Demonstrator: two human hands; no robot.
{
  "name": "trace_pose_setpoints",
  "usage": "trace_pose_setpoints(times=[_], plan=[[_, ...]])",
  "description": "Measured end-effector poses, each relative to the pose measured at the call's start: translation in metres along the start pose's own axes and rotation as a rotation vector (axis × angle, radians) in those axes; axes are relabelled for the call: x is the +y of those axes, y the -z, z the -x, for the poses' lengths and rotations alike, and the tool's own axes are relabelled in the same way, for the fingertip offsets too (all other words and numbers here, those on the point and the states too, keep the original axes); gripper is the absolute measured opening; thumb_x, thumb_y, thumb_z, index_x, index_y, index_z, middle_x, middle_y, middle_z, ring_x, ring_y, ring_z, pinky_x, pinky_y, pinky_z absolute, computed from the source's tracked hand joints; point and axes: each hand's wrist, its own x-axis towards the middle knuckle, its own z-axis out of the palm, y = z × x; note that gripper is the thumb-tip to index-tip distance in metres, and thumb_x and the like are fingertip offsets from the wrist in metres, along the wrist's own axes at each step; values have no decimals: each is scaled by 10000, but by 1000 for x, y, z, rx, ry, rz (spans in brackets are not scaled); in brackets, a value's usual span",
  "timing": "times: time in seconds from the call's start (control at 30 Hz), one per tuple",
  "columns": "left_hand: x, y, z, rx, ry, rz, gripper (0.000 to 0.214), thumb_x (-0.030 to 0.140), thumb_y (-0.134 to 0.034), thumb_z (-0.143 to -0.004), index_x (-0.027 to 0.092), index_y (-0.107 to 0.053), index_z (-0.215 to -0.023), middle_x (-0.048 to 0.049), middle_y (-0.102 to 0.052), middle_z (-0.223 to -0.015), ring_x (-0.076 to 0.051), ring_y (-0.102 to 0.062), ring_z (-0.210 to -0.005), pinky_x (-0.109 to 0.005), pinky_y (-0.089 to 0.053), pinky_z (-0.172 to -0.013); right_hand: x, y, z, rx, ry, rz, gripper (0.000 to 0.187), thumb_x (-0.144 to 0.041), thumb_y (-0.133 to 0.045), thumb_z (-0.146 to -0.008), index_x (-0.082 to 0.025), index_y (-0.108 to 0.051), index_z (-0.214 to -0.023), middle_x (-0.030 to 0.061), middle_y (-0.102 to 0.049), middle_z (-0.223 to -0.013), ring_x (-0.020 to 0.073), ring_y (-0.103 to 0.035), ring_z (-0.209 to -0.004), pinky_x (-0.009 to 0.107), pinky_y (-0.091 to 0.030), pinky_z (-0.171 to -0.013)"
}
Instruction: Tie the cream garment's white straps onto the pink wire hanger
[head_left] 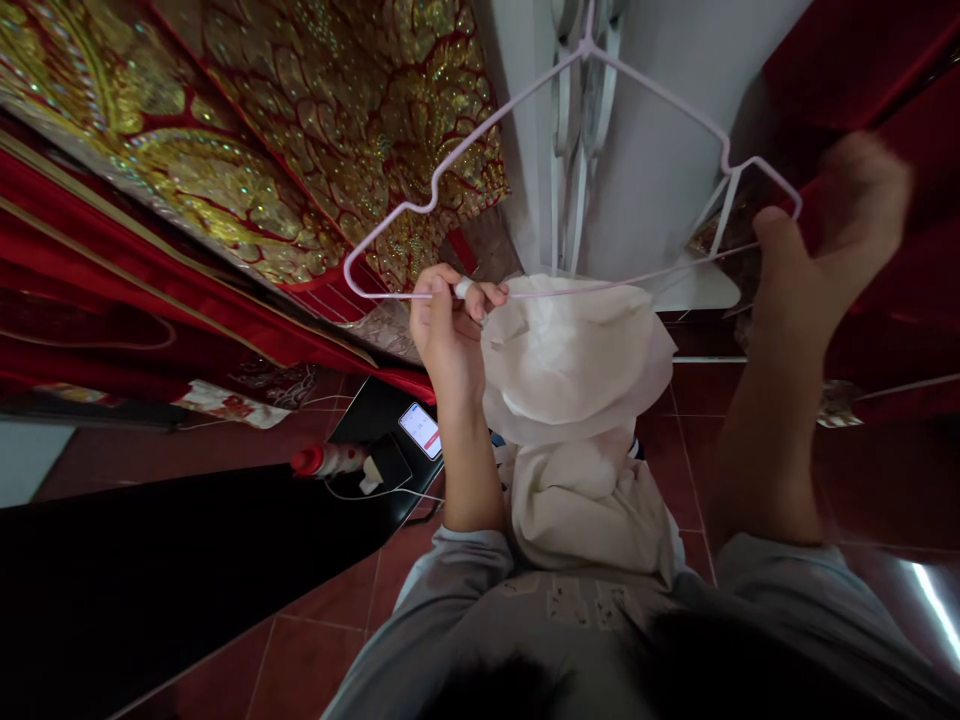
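Observation:
A pale pink clothes hanger (510, 110) spans the upper part of the head view. My left hand (454, 330) is closed around the left part of its lower bar, and a white wrap circles one finger. My right hand (825, 255), smeared by motion, is at the hanger's right end with thumb and fingers apart. Its thumb is close to the bar's end; whether it touches I cannot tell. Below the lower bar, a cream cloth (577, 370) bunches in front of my body, close to my left fingertips. How it is held up is not visible.
Red and gold sequined garments (360, 110) hang on the left, with dark red cloth (862, 70) on the right. A black table (225, 540) holds a phone (421, 430), a red-capped bottle (326, 460) and a white cable. A pale cabinet-like panel (660, 180) stands ahead.

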Motion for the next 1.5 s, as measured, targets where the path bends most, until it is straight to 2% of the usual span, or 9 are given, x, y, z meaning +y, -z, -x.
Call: trace_pose_setpoints(times=[0.07,0.13,0.33,0.67,0.9,1.1,1.3,1.4,1.5], plan=[[-2,0,1,29,13,5,256,329,-557,-1087,231,-534,-852,70,-410,-547,-147,-612,-604,-293,-592,-813,-7,-2,-9,97,14,-61,346,-135,-683,-784,-186,-755,-1118,71,-699,-1045,208,-659,-972,462,-511,-999],[-4,0,2,26,17,29,244,293,-536,-1092,229,-541,-857,68,-409,-549,-147,-602,-597,-295,-591,-808,-18,-6,-13,147,66,-46,242,-92,-659,-778,-166,-786,-971,27,-679,-832,139,-601,-753,372,-517,-816],[-6,1,5,-14,27,30,222,265,-499,-1094,233,-541,-879,63,-412,-558,-155,-618,-631,-311,-591,-838,-30,-5,-9,73,342,235,406,-125,-765,-779,-196,-773,-1179,69,-728,-1101,233,-667,-1077,432,-505,-979],[-12,1,7,3,35,-19,244,423,-611,-1041,250,-530,-889,62,-386,-584,-160,-605,-652,-330,-587,-871,-47,-31,12,-18,300,298,252,-148,-665,-923,-230,-784,-1130,156,-556,-1427,329,-538,-1414,553,-464,-1153],[-25,5,15,-94,37,44,184,378,-571,-1053,256,-554,-916,60,-361,-586,-177,-633,-689,-366,-590,-907,-44,-28,6,294,315,134,166,-349,-744,-937,-199,-805,-898,95,-671,-902,278,-686,-966,490,-551,-926],[-35,7,17,-42,58,-32,227,429,-595,-1042,256,-533,-909,59,-360,-596,-183,-660,-731,-338,-560,-873,-29,-27,-6,339,58,-183,75,-267,-580,-828,-241,-633,-782,-24,-411,-612,107,-385,-508,276,-342,-499],[-36,2,19,-68,62,29,285,473,-698,-976,251,-530,-918,69,-361,-588,-183,-659,-730,-311,-546,-822,-23,-14,-17,91,-78,-423,274,-405,-555,-809,-266,-691,-1001,-101,-132,-527,79,-79,-394,254,-155,-382],[-31,2,20,-86,33,32,257,442,-694,-987,246,-544,-916,71,-379,-573,-179,-659,-704,-307,-548,-818,1,8,-32,-21,-32,-513,452,-376,-518,-850,-324,-771,-1221,-51,-276,-608,76,-146,-418,261,-205,-403],[-24,4,17,-72,26,-7,217,392,-652,-1021,240,-551,-904,71,-393,-561,-168,-657,-675,-290,-548,-799,29,33,-47,46,69,-576,564,-251,-373,-898,-397,-797,-1241,1,-657,-919,91,-493,-576,308,-401,-554]])
